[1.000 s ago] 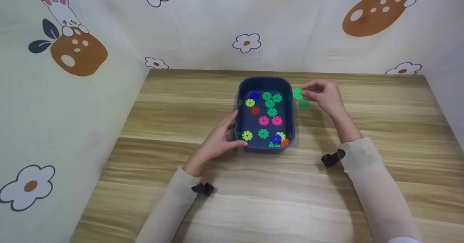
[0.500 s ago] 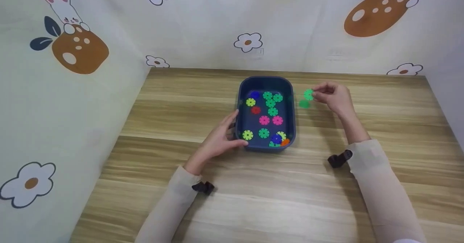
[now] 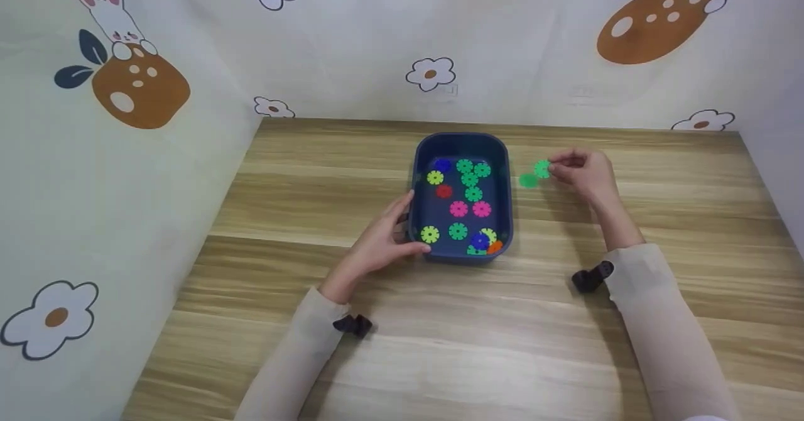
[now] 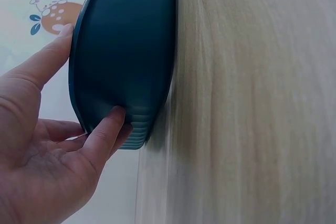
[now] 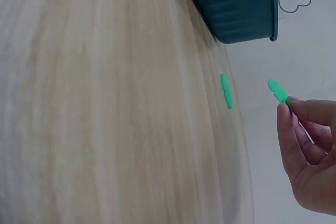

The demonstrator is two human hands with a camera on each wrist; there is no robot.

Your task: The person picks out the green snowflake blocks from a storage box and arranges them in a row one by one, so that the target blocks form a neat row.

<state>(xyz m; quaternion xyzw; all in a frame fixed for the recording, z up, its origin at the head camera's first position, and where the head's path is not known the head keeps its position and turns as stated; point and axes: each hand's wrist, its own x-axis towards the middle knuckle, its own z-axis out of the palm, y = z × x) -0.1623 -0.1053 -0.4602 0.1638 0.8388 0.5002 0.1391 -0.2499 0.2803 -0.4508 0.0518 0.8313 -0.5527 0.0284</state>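
My left hand [image 3: 377, 242] holds the near left corner of a dark blue plastic tub [image 3: 461, 264], thumb at the near rim and fingers along the left wall. In the left wrist view its fingertips [image 4: 115, 113] press against the tub's outer side. To the right of the tub, my right hand [image 3: 590, 173] pinches a green notched plastic disc [image 3: 541, 169] by its edge, between thumb and fingers. The held disc is above the table in the right wrist view. A second green disc [image 5: 226, 92] lies flat on the wood, between tub and right hand.
Inside the tub are several notched discs, among them pink [image 3: 458, 208], red [image 3: 444, 191], yellow [image 3: 430, 234], blue [image 3: 480, 240] and orange [image 3: 495, 246]. The wooden table [image 3: 452, 333] meets a patterned wall covering [image 3: 352, 63] at the back and left.
My right hand has moved right, away from the tub's right rim, then slightly down, with the green disc in its fingers. The left hand and the tub have stayed in place.
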